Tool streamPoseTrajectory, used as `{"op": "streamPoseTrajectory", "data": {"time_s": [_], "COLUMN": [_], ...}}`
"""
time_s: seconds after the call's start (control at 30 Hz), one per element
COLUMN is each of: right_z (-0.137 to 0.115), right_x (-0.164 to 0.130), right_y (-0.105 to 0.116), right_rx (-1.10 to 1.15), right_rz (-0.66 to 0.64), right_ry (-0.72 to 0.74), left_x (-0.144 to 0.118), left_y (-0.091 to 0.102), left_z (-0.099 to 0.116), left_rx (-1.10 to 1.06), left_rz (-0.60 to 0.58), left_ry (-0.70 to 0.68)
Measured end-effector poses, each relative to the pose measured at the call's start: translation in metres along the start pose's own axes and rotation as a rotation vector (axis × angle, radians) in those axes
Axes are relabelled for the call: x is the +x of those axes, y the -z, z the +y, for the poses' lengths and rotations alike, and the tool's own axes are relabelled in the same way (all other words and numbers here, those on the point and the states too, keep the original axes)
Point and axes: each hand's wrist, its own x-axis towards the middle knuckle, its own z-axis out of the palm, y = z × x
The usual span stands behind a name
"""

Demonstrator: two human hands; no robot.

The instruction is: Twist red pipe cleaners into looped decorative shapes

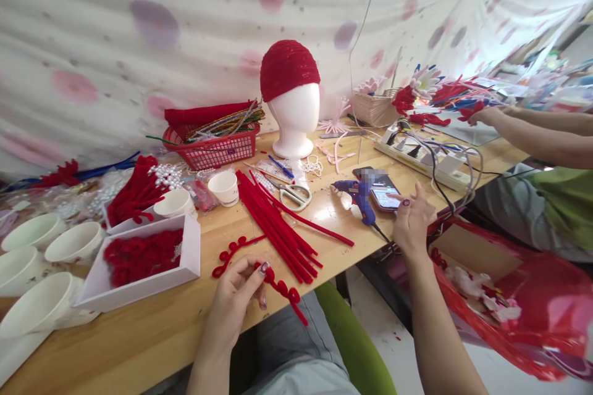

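Note:
My left hand (237, 296) pinches a red pipe cleaner (282, 287) bent into small loops, with its straight end pointing down to the right over the table's front edge. A similar looped red pipe cleaner (227, 255) lies on the table just behind that hand. Straight red pipe cleaners (278, 228) are spread in a bundle beside it. My right hand (413, 222) holds nothing; its fingers are apart, one reaching over the lit screen of a phone (385, 196). Left of the phone lies a blue glue gun (360, 199). Scissors (295, 196) rest behind the bundle.
A foam head (296, 117) wrapped in red stands at the back, beside a red basket (222, 151). Paper cups (41, 302) and a white box (189, 253) of red pieces fill the left. A power strip (421, 163) lies right; beyond, another person's hands (491, 114) work.

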Motion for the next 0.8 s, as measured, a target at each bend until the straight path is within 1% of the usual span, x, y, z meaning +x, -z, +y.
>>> {"op": "streamPoseTrajectory", "data": {"time_s": [0.13,0.27,0.53,0.6,0.73,0.8], "right_z": [0.0,-0.001,-0.001,-0.003,-0.01,-0.012], "right_x": [0.005,0.011,0.016,0.016,0.012,0.01], "right_y": [0.004,0.004,-0.001,0.002,0.01,0.013], "right_rx": [0.022,0.034,0.007,0.015,0.007,-0.003], "right_rz": [-0.018,-0.087,-0.177,-0.128,0.062,0.089], "right_ry": [0.031,0.07,0.052,0.062,0.081,0.068], "left_x": [0.001,0.0,0.003,0.003,0.001,0.001], "left_y": [-0.001,-0.004,-0.007,-0.006,-0.006,-0.006], "left_z": [0.003,0.004,0.005,0.005,0.004,0.004], "left_rx": [0.013,0.011,0.022,0.025,0.02,0.012], "left_rz": [-0.001,0.02,0.022,0.026,0.024,0.028], "left_ry": [0.059,0.079,0.111,0.108,0.106,0.104]}}
